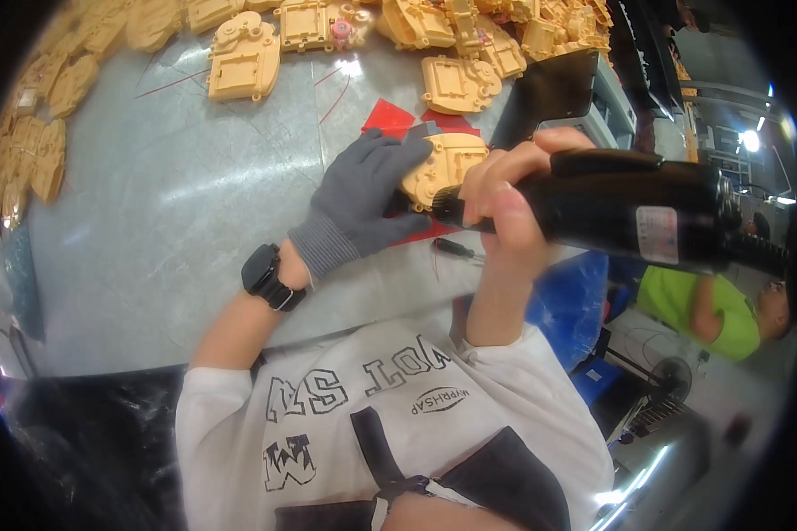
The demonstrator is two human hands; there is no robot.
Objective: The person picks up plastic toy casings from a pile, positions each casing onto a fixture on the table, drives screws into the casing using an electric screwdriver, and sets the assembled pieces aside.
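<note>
My left hand, in a grey knit glove, grips the left side of a yellow plastic housing, thumb and fingers around its edge. Under and around the housing show parts of a red holder. My bare right hand is wrapped round the front end of a black electric screwdriver, held nearly level. Its ribbed nose points left and overlaps the housing's lower right part; whether the bit touches it is hidden. A small black-handled screwdriver lies on the table just below the holder.
More yellow housings are piled along the far and left edges of the grey table. A dark-topped box stands beyond my right hand. Blue plastic sheeting hangs at the right. A person in a bright green shirt is farther right.
</note>
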